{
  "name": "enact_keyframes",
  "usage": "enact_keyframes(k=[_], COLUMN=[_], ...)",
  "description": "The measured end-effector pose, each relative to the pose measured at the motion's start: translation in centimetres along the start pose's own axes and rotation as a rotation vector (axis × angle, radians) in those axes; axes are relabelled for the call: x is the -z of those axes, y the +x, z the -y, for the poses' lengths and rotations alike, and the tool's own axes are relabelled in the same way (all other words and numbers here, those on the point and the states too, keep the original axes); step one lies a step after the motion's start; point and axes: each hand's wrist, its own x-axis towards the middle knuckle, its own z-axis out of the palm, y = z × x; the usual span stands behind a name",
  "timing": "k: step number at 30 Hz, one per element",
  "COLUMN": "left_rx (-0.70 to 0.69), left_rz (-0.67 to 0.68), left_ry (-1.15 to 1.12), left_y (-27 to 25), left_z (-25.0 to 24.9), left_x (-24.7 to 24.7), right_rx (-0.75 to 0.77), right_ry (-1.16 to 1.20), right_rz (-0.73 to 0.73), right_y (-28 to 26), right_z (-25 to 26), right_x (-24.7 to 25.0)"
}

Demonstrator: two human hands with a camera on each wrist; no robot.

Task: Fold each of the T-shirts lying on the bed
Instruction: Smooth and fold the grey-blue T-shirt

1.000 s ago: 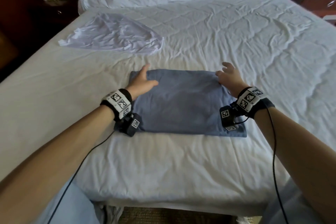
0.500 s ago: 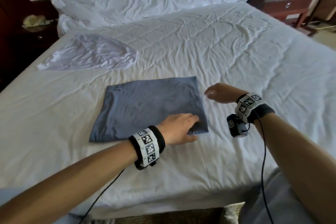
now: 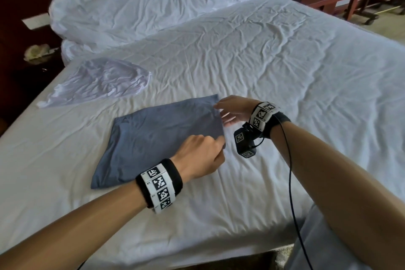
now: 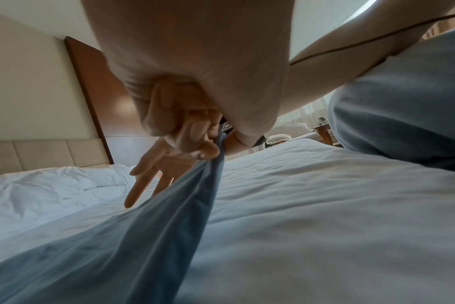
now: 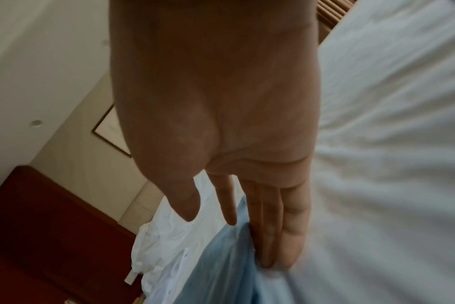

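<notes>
On the white bed [image 3: 274, 68], my left hand [image 3: 200, 155] is pinching the near right corner of the folded blue T-shirt [image 3: 157, 136], while my right hand [image 3: 235, 108] is sliding straight fingers [image 5: 270, 236] under its far right edge. Its long axis is running diagonally from near-left to far-right. Two shirts are lying here: this blue one and one crumpled white T-shirt [image 3: 98, 82] beyond it.

A blue-grey T-shirt [image 3: 157, 136] lies folded into a flat rectangle near the front edge of the bed [image 3: 285, 76], its near right corner lifted off the sheet. A white T-shirt [image 3: 103, 81] lies crumpled and unfolded beyond it, toward the bed's left side.
</notes>
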Motion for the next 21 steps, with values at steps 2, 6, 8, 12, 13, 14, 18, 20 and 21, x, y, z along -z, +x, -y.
enact_keyframes(k=[2,6,8,12,13,14,18,20,21], left_rx=[0.028,0.055,0.071,0.059,0.047,0.034,-0.012,-0.032,-0.042], left_rz=[-0.009,-0.031,-0.029,-0.016,-0.017,-0.019,-0.018,-0.024,-0.026], left_ry=[-0.037,-0.074,-0.086,-0.077,-0.083,-0.093,-0.172,-0.217,-0.244], left_y=[-0.5,-1.2,-1.4,-1.5,-1.4,-1.3,-0.5,0.0,0.1], left_z=[0.2,0.2,0.2,0.0,-0.2,-0.4,-2.3,-3.5,-4.1], left_x=[0.4,0.6,0.6,0.6,0.8,0.9,1.6,1.8,1.8], right_rx=[-0.013,-0.036,-0.027,-0.020,-0.023,-0.026,-0.045,-0.060,-0.065], right_ry=[0.097,0.312,0.389,0.482,0.491,0.501,0.529,0.526,0.523], right_rz=[0.047,0.098,0.101,0.009,-0.010,-0.021,-0.086,-0.108,-0.111], right_y=[0.5,1.4,1.6,1.8,1.7,1.3,-0.5,-1.7,-2.4], right_z=[0.1,0.3,0.4,0.3,0.1,0.1,-0.8,-1.4,-1.8], right_x=[-0.1,-0.4,-0.7,-0.7,-0.5,-0.3,1.6,3.0,3.7])
